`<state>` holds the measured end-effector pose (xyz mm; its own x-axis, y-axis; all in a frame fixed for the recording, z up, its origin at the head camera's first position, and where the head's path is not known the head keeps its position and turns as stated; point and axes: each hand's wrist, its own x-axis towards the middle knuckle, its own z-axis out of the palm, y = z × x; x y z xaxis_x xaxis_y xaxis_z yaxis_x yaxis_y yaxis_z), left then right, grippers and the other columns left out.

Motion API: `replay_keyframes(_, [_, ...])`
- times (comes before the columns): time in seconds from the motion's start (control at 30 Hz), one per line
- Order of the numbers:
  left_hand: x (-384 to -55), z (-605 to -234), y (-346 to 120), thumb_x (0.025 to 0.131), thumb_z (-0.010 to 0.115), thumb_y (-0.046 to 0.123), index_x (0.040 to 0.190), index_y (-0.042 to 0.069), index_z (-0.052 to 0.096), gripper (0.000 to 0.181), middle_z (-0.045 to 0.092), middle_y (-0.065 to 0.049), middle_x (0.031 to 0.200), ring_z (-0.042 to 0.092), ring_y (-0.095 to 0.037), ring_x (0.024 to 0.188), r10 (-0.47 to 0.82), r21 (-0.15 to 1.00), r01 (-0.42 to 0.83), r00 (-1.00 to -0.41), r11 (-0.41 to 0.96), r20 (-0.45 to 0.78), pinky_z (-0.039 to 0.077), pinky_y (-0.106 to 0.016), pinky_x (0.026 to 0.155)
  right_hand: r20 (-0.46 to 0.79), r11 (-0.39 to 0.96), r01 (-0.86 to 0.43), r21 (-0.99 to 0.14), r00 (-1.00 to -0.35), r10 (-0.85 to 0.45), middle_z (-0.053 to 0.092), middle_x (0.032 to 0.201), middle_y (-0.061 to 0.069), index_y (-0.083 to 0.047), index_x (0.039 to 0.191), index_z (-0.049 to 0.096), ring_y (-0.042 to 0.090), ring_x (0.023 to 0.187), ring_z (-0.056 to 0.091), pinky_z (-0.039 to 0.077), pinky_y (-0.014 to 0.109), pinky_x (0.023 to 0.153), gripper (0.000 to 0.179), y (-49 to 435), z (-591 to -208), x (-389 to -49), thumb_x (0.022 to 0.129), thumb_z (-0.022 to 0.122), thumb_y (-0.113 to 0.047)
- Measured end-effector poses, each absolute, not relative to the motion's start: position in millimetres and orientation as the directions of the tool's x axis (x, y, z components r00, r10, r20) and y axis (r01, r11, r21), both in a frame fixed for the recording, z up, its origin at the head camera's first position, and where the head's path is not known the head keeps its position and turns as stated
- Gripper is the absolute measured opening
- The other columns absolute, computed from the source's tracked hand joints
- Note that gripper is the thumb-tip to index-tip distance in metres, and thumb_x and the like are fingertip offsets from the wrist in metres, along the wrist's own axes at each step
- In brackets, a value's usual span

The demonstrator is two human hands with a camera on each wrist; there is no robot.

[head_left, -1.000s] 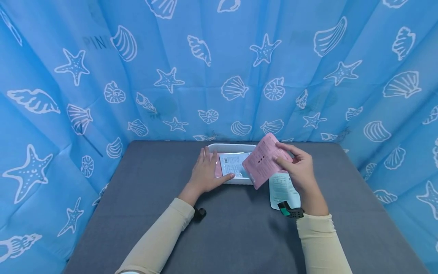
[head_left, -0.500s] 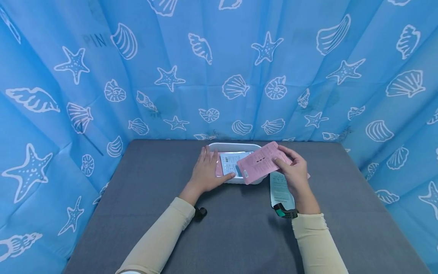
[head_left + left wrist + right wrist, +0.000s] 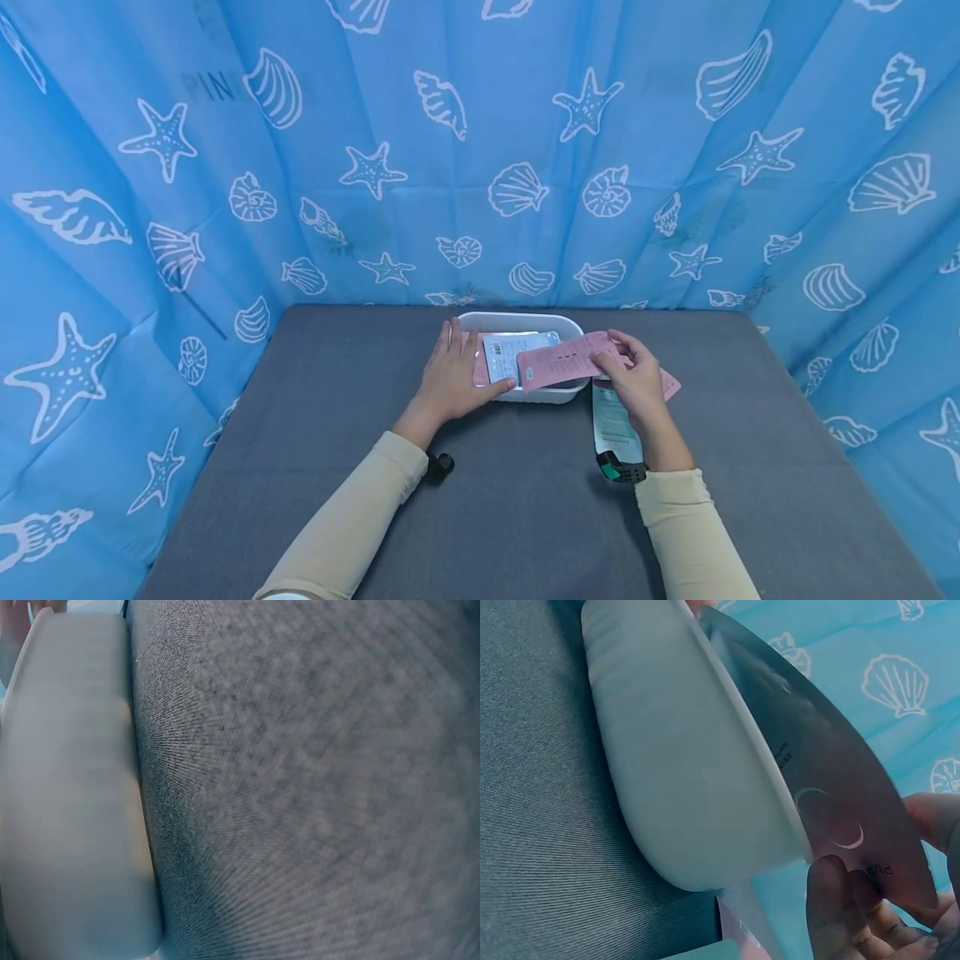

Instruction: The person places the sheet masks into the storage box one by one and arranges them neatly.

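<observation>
My right hand (image 3: pixel 637 383) pinches a flat pink packet (image 3: pixel 562 361) printed with small text, fingers at one end and thumb across its face. The packet reaches over the right part of a white plastic box (image 3: pixel 543 397). In the right wrist view the held packet (image 3: pixel 840 780) bows beside the box's rim. My left hand (image 3: pixel 452 375) rests on the box's left end, fingers spread and straight, thumb at the front rim. Inside the box lie a light blue packet (image 3: pixel 504 354) and another pink packet (image 3: pixel 480 371), partly hidden by the left hand.
A pale green packet (image 3: pixel 615 421) lies on the grey table (image 3: pixel 525 500) right of the box, partly under the right wrist. Another pink packet (image 3: pixel 671 384) shows beyond the right hand. A blue shell-print curtain (image 3: pixel 480 225) stands behind the table.
My right hand has lowered slightly with the pink packet and turned it from steeply tilted to nearly level over the box. The left hand has stayed in place.
</observation>
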<state>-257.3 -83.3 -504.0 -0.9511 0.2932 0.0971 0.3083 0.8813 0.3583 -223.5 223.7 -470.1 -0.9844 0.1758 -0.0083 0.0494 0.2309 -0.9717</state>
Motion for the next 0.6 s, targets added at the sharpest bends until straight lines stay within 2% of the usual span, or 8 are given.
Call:
replay_keyframes(0.23, [-257.0, -503.2, -83.8, 0.084, 0.051, 0.093, 0.171, 0.009, 0.019, 0.125, 0.004, -0.020, 0.179, 0.001, -0.038, 0.167, 0.295, 0.354, 0.315, -0.949, 0.881, 0.110, 0.023, -0.057, 0.131, -0.053, 0.273, 0.098, -0.957, -0.985, 0.167, 0.056, 0.146, 0.019, -0.009, 0.160, 0.045, 0.006, 0.099, 0.064, 0.061, 0.019, 0.080, 0.058, 223.7, -469.4, -225.2, 0.107, 0.062, -0.025])
replay_keyframes(0.43, [-256.5, -503.1, -83.5, 0.084, 0.051, 0.093, 0.170, 0.009, 0.020, 0.125, 0.004, -0.020, 0.179, 0.001, -0.038, 0.167, 0.295, 0.360, 0.315, -0.949, 0.878, 0.111, 0.023, -0.058, 0.131, -0.103, 0.339, 0.157, -0.928, -0.980, 0.171, 0.056, 0.147, 0.019, -0.008, 0.161, 0.044, 0.014, 0.108, 0.062, 0.057, 0.016, 0.084, 0.060, 223.6, -469.9, -224.5, 0.108, 0.060, -0.031])
replay_keyframes(0.6, [-256.3, -503.2, -83.1, 0.084, 0.051, 0.093, 0.170, 0.009, 0.021, 0.124, 0.006, -0.021, 0.179, 0.002, -0.038, 0.167, 0.292, 0.364, 0.313, -0.950, 0.877, 0.113, 0.024, -0.058, 0.131, -0.085, 0.346, 0.138, -0.928, -0.983, 0.162, 0.058, 0.142, 0.019, -0.007, 0.161, 0.044, 0.011, 0.103, 0.062, 0.055, 0.014, 0.080, 0.060, 223.0, -473.0, -225.6, 0.108, 0.060, -0.030])
